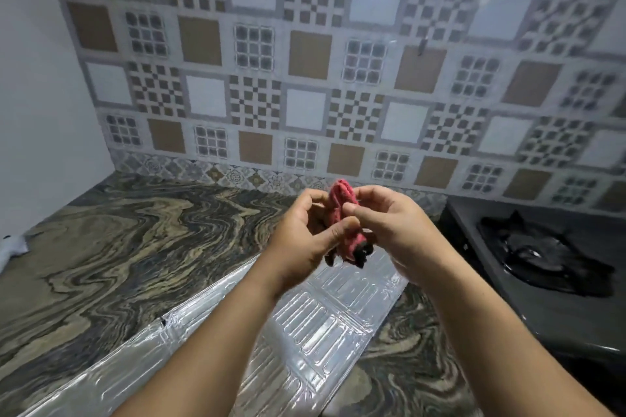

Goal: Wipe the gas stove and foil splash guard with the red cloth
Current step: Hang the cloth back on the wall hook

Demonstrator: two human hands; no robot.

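A small red cloth (342,200), bunched up with a dark end hanging down, is held in the air between both hands. My left hand (305,234) pinches its left side and my right hand (393,223) pinches its right side. Below the hands the silver foil splash guard (315,325) lies flat on the marbled counter. The black gas stove (528,281) stands at the right, with its burner grate (545,250) apart from both hands.
A brown and black marbled counter (135,240) spreads to the left. A patterned tile wall (305,78) runs along the back and a plain white wall (40,95) closes the left side. A white object (13,247) lies at the far left edge.
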